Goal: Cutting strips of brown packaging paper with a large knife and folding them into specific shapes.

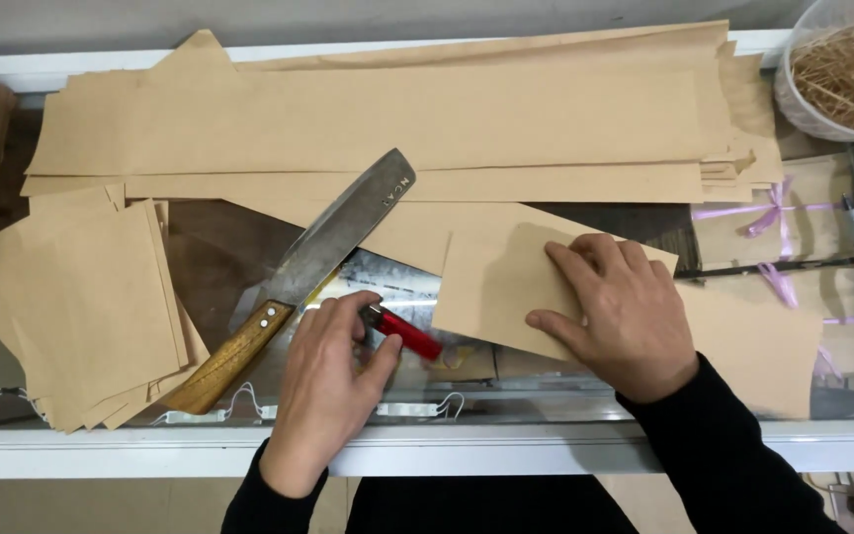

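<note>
Red tool (409, 334): small, red-handled, lying on the glass-topped bench (546, 445) near its front edge; exact kind cannot be told. Left hand (328, 381): grip pinches the tool's near end between thumb and fingertips.

Paper sheet (506, 282): brown, rectangular, just right of the tool. Right hand (615, 311): flat on the sheet, fingers spread and pressing down, apparently to keep it from sliding.

Cleaver (333, 237): broad steel blade, wooden handle, laid aslant to the left of the left hand, handle toward the person, within easy reach.

Cut squares (81, 307): stack of brown paper at the left end, fanned slightly.

Long strips (397, 129): large brown sheets piled along the far side.

Bowl (812, 109): white, far right corner, filled with thin sticks (847, 69).

Wrapped packets (773, 213): brown, tied with lilac ribbon, seen beneath the glass at right.
</note>
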